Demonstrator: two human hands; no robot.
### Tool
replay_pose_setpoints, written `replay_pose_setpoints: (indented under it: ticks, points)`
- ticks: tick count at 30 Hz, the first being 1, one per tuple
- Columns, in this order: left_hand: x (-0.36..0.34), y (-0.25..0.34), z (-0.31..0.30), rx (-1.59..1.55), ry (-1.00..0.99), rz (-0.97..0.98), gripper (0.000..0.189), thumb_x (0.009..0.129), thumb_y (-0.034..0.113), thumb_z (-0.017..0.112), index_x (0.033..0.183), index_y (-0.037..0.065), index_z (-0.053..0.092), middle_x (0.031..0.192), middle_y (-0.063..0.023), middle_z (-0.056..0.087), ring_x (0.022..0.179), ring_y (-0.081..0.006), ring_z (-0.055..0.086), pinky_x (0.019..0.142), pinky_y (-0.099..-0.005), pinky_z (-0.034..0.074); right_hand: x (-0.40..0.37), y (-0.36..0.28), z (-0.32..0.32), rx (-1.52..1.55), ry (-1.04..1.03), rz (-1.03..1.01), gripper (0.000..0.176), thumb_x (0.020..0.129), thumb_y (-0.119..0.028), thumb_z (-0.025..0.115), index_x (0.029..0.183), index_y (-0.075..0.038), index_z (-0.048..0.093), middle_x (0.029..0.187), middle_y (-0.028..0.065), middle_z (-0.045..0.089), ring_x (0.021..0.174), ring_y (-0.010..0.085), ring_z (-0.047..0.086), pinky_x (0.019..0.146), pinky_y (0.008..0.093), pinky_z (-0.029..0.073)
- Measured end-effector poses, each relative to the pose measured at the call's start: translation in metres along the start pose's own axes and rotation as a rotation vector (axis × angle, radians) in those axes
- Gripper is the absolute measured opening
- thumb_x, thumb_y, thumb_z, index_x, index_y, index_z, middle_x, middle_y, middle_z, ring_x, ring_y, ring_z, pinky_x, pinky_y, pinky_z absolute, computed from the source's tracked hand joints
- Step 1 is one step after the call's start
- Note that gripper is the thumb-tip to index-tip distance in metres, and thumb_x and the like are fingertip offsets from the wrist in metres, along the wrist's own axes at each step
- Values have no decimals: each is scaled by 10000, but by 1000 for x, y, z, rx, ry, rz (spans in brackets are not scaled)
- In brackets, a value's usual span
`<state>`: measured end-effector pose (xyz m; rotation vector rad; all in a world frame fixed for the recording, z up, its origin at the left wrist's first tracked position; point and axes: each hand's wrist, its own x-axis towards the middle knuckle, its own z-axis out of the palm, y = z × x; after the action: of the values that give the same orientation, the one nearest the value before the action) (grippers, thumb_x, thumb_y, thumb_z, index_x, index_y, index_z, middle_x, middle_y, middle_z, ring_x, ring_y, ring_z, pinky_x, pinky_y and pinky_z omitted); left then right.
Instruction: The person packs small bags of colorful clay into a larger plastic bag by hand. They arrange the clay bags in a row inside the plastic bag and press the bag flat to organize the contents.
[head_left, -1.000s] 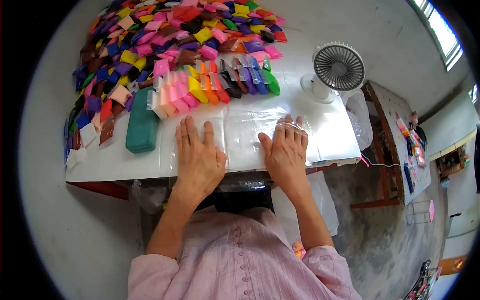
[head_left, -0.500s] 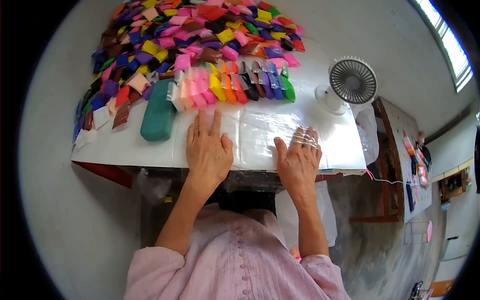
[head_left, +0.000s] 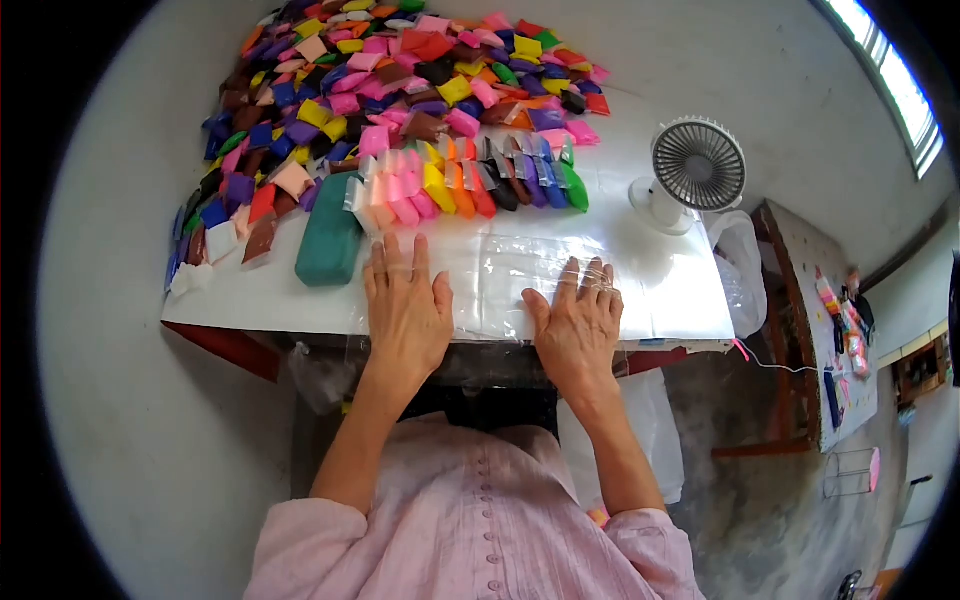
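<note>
A clear plastic bag (head_left: pixel 492 288) lies flat at the front of the white table. My left hand (head_left: pixel 408 312) rests palm down on its left part, fingers spread. On its right part lies my right hand (head_left: pixel 580 325), also flat with the thumb apart, and wrinkled film shows over its fingers. Just beyond my left hand stand rows of small coloured packets (head_left: pixel 437 188), running from peach and pink through yellow, orange, red, black, brown and purple to blue and green. A teal block (head_left: pixel 330 235) sits left of these rows.
A large heap of mixed coloured packets (head_left: pixel 400 75) covers the back left of the table (head_left: pixel 640 290). A white fan (head_left: pixel 697 165) stands at the right. Past the right edge are a plastic bag (head_left: pixel 738 270) and a second table (head_left: pixel 800 300) with items on it.
Both hands have slid slightly toward me and to the left in the picture, staying flat on the plastic bag. The bag's near edge now hangs lower over the table edge. The camera has shifted a little.
</note>
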<state>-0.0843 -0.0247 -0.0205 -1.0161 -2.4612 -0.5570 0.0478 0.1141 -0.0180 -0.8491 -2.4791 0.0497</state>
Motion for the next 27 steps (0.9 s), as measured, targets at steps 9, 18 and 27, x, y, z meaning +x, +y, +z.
replay_pose_setpoints:
  ticks: [9, 18, 27]
  points:
    - [-8, 30, -28, -126, -178, 244, 493, 955, 234, 509, 1373, -23, 459, 1433, -291, 378, 1361, -420, 336, 1141, -491, 253, -1, 1, 1, 34, 51, -46, 673, 926, -440, 560, 1325, 95, 474, 1367, 351, 431, 1345, 470, 342, 1107, 511, 252]
    - [-2, 41, -7, -306, -238, 454, 489, 968, 266, 513, 1372, -4, 458, 1434, -234, 413, 1358, -381, 365, 1140, -475, 267, -3, 8, -14, 90, 25, -161, 518, 932, -272, 570, 1317, 64, 486, 1340, 337, 457, 1319, 465, 380, 1104, 508, 287]
    - [-3, 36, -15, -228, -224, 490, 548, 951, 277, 545, 1411, 8, 417, 1467, -261, 350, 1379, -398, 324, 1155, -494, 231, -8, 12, -11, 125, -12, -274, 484, 948, -288, 554, 1300, 43, 517, 1345, 314, 457, 1297, 454, 408, 1087, 504, 314]
